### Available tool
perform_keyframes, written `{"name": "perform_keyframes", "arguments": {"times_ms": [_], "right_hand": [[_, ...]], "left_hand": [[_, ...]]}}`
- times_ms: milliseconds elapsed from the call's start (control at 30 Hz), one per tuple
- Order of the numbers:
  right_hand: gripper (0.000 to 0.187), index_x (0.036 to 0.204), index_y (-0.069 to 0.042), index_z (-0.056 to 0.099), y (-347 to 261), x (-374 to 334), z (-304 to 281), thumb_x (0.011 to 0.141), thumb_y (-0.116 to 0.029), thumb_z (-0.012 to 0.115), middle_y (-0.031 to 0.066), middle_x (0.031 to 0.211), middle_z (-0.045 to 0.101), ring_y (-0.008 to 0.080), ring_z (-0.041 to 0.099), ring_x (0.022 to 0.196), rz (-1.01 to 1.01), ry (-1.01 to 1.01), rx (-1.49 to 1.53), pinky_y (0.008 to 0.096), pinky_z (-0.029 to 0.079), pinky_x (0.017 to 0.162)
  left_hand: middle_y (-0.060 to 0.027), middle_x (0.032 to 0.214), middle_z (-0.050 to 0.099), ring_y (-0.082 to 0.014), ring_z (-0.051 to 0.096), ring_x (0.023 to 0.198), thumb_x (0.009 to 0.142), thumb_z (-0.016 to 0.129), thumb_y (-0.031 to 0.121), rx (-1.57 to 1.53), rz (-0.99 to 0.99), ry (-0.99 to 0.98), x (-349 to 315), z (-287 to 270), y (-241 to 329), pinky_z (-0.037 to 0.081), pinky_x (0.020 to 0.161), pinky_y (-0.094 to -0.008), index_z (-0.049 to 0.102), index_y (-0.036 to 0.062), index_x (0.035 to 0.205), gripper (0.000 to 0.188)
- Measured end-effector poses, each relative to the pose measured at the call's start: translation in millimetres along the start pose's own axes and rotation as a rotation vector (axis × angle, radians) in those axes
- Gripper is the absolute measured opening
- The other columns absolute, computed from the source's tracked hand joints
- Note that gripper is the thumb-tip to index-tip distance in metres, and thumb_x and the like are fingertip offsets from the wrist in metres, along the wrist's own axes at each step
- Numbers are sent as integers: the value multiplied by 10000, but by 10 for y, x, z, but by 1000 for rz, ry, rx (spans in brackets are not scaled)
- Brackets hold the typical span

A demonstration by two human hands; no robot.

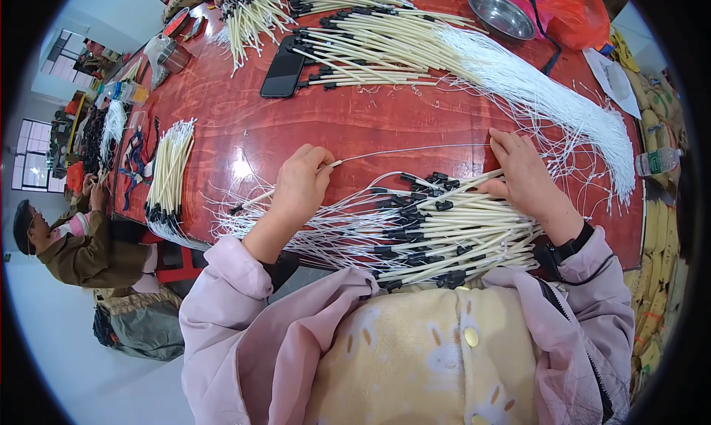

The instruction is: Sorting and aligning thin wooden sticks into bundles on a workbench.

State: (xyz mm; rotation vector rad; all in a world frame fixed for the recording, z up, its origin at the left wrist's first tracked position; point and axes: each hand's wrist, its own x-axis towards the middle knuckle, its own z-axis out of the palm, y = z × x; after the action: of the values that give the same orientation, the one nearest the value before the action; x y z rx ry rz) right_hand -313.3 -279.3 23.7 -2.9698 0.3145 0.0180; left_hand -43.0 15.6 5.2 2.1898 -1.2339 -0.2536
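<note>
My left hand [302,184] is closed around a thin cream tube [258,199]; its pale tip pokes out past my thumb. From that tip a white string [415,151] stretches almost straight across to my right hand [527,175], whose curled fingers have its far end; the exact pinch is hidden. Just below my right thumb and fingers lies a pile of cream tubes with black end pieces [466,229]. Loose white strings [326,229] from the pile spread leftward under my left wrist.
Across the red table [333,118] lie a black phone [283,69], another tube bundle [172,169], a far heap with long white strings [548,77] and a metal bowl [502,15]. A co-worker [81,247] sits at the left. Sacks [659,262] stand at the right.
</note>
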Motion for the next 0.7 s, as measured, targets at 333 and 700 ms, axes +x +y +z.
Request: {"name": "perform_keyframes", "arguments": {"times_ms": [333,700], "right_hand": [[940,1344,176,492,-11,110,-102,800,-565,686,252,1472,461,401,471,1275,-52,-113,-79,467,339,1134],[811,1415,78,491,180,378,94,855,-473,694,218,1502,445,397,458,1291,-225,131,88,472,334,1140]], "left_hand": [[-152,938,635,-371,635,966,866,649,104,183,297,-49,640,570,333,529,779,-485,650,60,946,91],[-118,980,654,-322,656,959,827,692,156,257,490,-40,760,523,944,538,798,-453,647,48,975,189]]}}
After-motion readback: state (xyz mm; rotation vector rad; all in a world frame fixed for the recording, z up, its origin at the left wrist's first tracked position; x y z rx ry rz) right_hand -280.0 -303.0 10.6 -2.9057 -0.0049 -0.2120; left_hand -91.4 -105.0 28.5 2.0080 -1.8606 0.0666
